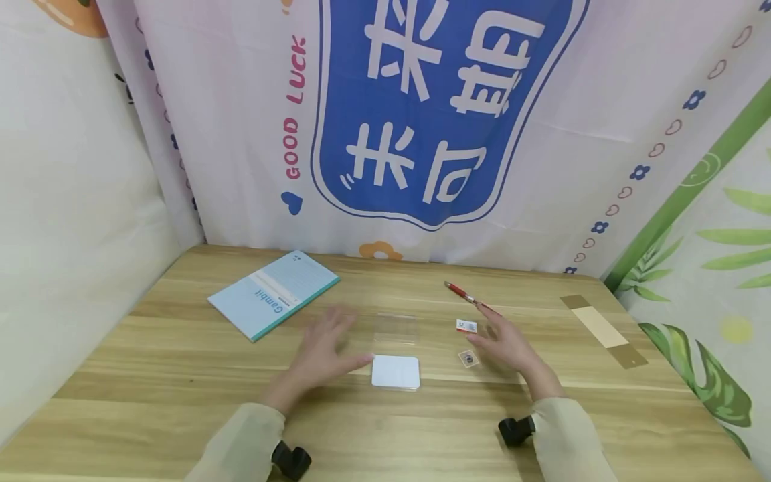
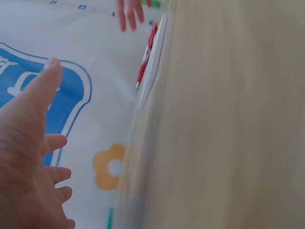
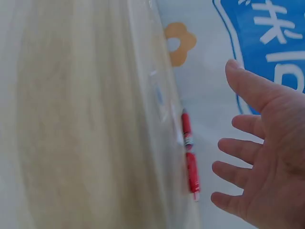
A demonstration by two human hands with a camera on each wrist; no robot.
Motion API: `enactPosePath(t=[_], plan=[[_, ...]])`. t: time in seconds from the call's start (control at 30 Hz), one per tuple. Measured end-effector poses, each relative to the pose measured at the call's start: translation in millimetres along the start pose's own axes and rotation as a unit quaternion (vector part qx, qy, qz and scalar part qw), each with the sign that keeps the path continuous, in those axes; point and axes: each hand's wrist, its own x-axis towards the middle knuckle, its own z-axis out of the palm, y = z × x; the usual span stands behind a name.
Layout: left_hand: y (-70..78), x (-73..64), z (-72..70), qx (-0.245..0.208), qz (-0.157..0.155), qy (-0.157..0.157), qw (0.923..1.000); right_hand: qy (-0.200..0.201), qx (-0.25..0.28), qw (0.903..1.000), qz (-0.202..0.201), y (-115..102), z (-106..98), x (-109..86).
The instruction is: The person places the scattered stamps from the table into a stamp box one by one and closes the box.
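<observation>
My left hand hovers over the table, fingers spread and blurred, its thumb tip close to the left edge of a white rounded rectangular piece. Just behind that piece lies a clear plastic rectangle. My right hand has its fingers extended next to a small white-and-red card and a small square with a dark pattern. Beyond its fingertips is a red pen. Both wrist views show bare palms with spread fingers, holding nothing.
A light blue notebook lies at the back left of the wooden table. Toward the right edge is a brown-and-beige strip. A printed curtain hangs behind the table.
</observation>
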Motion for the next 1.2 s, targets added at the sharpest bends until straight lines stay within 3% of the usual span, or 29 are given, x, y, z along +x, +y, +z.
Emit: enactPosePath(t=[0.13,0.3,0.43,0.6,0.73,0.83,1.2], plan=[[-1.0,-1.8,12.3,-0.022,0.008,-0.026,0.9994,-0.012,0.017,0.9992,0.035,9.8,4.2,4.0],[-1.1,-5.0,23.4,-0.054,0.018,-0.044,0.9974,-0.006,0.036,0.9984,0.044,19.3,9.7,7.3],[-0.3,-7.3,28.5,-0.057,0.023,-0.056,0.9965,0.019,0.042,0.9981,0.040,26.2,16.0,7.7],[0.4,-9.1,31.9,-0.021,0.027,-0.065,0.9973,0.072,0.057,0.9952,0.036,31.8,26.8,9.9],[0.2,-11.1,33.2,0.003,0.027,-0.076,0.9968,0.121,0.039,0.9917,0.020,33.7,34.0,13.0],[0.8,-12.3,33.9,0.013,0.031,-0.081,0.9962,0.135,0.023,0.9903,0.021,34.0,36.4,13.9],[1.2,-12.5,34.7,0.020,0.033,-0.079,0.9961,0.120,-0.047,0.9891,0.072,28.9,36.9,15.2]])
